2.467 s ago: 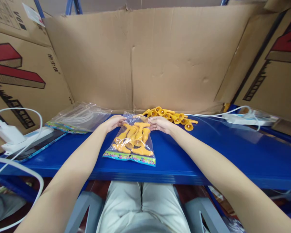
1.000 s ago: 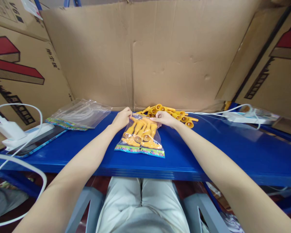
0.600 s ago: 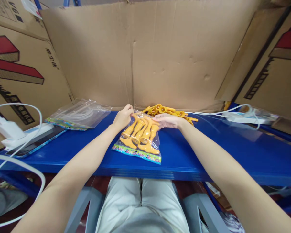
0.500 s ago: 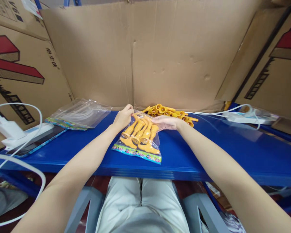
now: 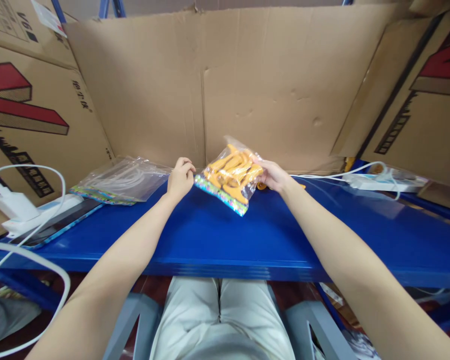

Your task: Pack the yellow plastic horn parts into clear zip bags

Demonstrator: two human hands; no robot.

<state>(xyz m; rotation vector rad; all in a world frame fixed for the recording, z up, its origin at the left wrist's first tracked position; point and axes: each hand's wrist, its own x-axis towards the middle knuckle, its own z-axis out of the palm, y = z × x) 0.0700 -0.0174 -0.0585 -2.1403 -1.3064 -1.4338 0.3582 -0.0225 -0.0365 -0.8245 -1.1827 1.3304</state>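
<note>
My right hand (image 5: 273,175) grips the right side of a clear plastic bag (image 5: 252,196) and holds it tilted above the blue table. Inside the bag are several yellow-orange plastic pieces (image 5: 234,167), slim with some flared ends. A colourful printed strip runs along the bag's lower edge. Just left of the bag, my left hand (image 5: 181,177) is apart from it, its fingers loosely bent and holding nothing. Behind the bag and my right hand, a few loose yellow pieces (image 5: 261,185) peek out; most of that pile is hidden.
More clear bags (image 5: 125,180) lie on the left of the blue table (image 5: 225,245). Near them are a phone (image 5: 65,222) and a power strip with a white charger (image 5: 15,202). Another power strip (image 5: 384,182) sits at right. Cardboard (image 5: 262,85) walls the back and sides.
My left hand has let go of the bag and shifted slightly left. My right hand has lifted the bag off the table, tilting it and covering much of the loose pile.
</note>
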